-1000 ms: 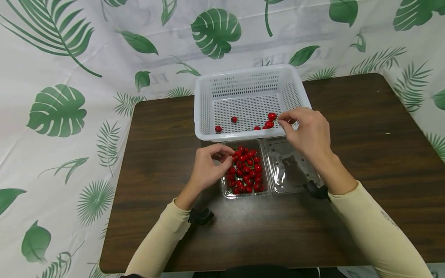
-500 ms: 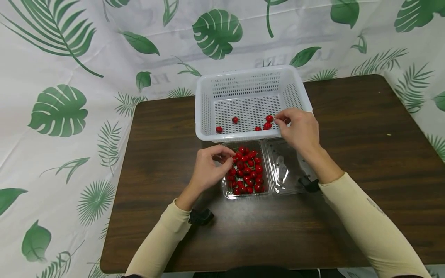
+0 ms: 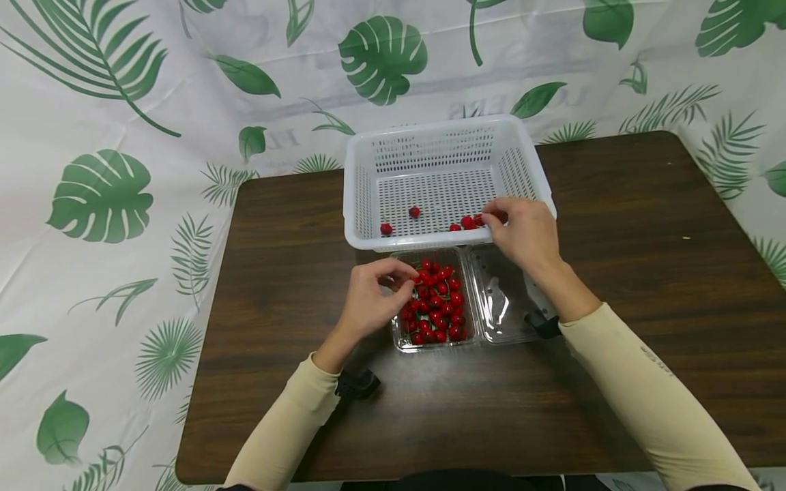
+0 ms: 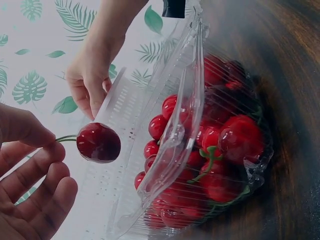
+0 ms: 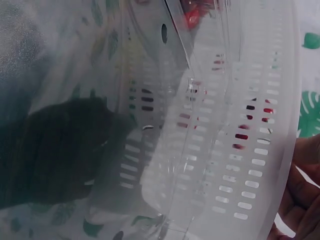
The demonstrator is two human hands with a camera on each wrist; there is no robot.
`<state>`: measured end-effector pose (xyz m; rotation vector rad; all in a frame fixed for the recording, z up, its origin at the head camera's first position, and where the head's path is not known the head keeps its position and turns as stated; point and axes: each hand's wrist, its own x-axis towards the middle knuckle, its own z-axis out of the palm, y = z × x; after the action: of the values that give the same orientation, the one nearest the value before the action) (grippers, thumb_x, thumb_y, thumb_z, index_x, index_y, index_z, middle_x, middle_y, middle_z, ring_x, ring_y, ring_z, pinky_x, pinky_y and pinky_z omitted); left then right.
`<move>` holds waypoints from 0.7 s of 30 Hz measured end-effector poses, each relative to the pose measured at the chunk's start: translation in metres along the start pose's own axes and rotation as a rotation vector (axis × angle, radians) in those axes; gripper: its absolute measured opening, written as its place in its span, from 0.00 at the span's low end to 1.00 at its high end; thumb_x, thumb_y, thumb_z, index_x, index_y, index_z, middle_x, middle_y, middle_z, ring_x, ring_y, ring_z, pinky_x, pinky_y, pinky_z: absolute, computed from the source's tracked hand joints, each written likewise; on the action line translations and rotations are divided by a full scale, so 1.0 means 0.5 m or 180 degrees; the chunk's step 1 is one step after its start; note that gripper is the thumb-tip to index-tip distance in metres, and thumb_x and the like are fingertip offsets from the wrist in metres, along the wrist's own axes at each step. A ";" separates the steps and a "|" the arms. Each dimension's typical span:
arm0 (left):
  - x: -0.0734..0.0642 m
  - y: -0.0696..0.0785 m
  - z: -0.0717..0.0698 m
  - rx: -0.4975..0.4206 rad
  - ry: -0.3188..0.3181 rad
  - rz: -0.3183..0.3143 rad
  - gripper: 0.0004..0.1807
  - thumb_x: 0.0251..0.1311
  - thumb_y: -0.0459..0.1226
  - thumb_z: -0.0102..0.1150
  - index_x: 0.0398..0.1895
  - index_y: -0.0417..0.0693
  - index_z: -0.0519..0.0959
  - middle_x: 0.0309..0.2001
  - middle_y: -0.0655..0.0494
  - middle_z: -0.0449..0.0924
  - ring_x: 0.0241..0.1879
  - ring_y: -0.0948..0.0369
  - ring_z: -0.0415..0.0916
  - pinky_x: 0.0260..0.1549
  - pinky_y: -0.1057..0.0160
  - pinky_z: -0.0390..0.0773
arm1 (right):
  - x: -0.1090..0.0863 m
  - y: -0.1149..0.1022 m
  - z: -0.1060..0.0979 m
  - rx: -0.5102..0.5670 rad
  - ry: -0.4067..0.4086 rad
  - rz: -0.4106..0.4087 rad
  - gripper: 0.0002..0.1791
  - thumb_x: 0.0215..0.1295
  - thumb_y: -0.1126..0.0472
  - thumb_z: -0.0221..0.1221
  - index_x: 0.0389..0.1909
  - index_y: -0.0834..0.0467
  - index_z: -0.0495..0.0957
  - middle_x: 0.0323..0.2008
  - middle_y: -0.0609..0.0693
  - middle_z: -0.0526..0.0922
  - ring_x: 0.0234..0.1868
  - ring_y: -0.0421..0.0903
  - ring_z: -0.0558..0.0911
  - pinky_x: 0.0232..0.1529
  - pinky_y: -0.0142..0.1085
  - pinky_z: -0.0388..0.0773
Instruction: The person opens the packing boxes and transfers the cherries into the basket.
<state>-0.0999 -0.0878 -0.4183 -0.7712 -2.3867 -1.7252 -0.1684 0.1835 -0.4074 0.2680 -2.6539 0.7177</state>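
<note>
My left hand (image 3: 376,294) pinches the stem of a dark red cherry (image 4: 98,142) between thumb and forefinger. That cherry hangs beside the open clear plastic clamshell box (image 3: 432,346), whose filled half holds many red cherries (image 3: 437,307) with green stems. Over the front right of the white perforated basket (image 3: 359,184), my right hand (image 3: 525,232) has its thumb and forefinger together at a red cherry (image 3: 479,219). Two more cherries (image 3: 468,222) lie close to its fingertips. In the right wrist view the basket wall hides its fingertips.
Two separate cherries lie toward the basket's left, one (image 3: 414,212) on the floor and another (image 3: 386,229) near the front wall. The clear lid (image 3: 503,307) lies folded open below my right forearm. A dark wooden table (image 3: 295,225) meets a leaf-print cloth (image 3: 245,41) behind.
My right hand has moved left and lower into the basket, and the cherry at its fingertips has come down beside the others. My left hand has shifted very slightly right.
</note>
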 end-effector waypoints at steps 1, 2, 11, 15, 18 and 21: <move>0.001 0.009 -0.001 -0.0012 0.0003 0.0016 0.05 0.55 0.23 0.60 0.32 0.36 0.84 0.28 0.49 0.83 0.26 0.57 0.78 0.27 0.55 0.81 | -0.001 0.001 0.001 0.0000 0.0008 -0.0006 0.07 0.62 0.62 0.64 0.36 0.60 0.87 0.33 0.55 0.87 0.23 0.50 0.78 0.26 0.46 0.70; 0.001 0.019 -0.002 -0.0015 0.0008 0.0028 0.05 0.55 0.22 0.60 0.32 0.34 0.83 0.28 0.47 0.83 0.26 0.56 0.78 0.27 0.54 0.81 | -0.001 0.001 0.001 -0.0002 0.0021 -0.0015 0.07 0.62 0.62 0.64 0.36 0.60 0.87 0.33 0.55 0.87 0.23 0.51 0.78 0.26 0.47 0.70; 0.008 0.066 -0.011 0.0001 -0.0015 0.0003 0.05 0.53 0.19 0.58 0.31 0.30 0.82 0.28 0.42 0.82 0.26 0.51 0.79 0.28 0.51 0.81 | -0.016 0.000 -0.003 0.0001 0.0172 -0.0131 0.09 0.63 0.61 0.63 0.39 0.60 0.88 0.36 0.56 0.87 0.36 0.56 0.84 0.36 0.51 0.73; 0.013 0.064 -0.012 -0.0007 -0.0012 0.0059 0.06 0.53 0.19 0.57 0.31 0.31 0.82 0.28 0.41 0.83 0.25 0.52 0.79 0.27 0.50 0.81 | -0.028 -0.008 -0.011 0.0054 0.0390 -0.0298 0.08 0.62 0.61 0.63 0.38 0.60 0.88 0.36 0.56 0.87 0.41 0.56 0.82 0.45 0.52 0.67; 0.018 0.065 -0.016 0.0005 0.0018 0.0110 0.07 0.53 0.19 0.57 0.30 0.31 0.83 0.28 0.41 0.83 0.25 0.53 0.79 0.27 0.51 0.81 | -0.037 -0.019 -0.017 0.0138 0.0510 -0.0539 0.07 0.61 0.62 0.64 0.37 0.60 0.88 0.34 0.55 0.87 0.39 0.55 0.81 0.46 0.53 0.65; 0.026 0.072 -0.022 0.0046 0.0065 0.0177 0.06 0.53 0.19 0.57 0.30 0.31 0.83 0.27 0.41 0.83 0.24 0.54 0.78 0.27 0.52 0.80 | -0.048 -0.033 -0.022 0.0277 0.0485 -0.0824 0.06 0.59 0.64 0.66 0.35 0.60 0.87 0.32 0.54 0.87 0.36 0.54 0.81 0.41 0.52 0.67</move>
<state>-0.0975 -0.0852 -0.3786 -0.8062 -2.3390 -1.6847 -0.1387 0.1773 -0.4009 0.5467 -2.3903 0.7371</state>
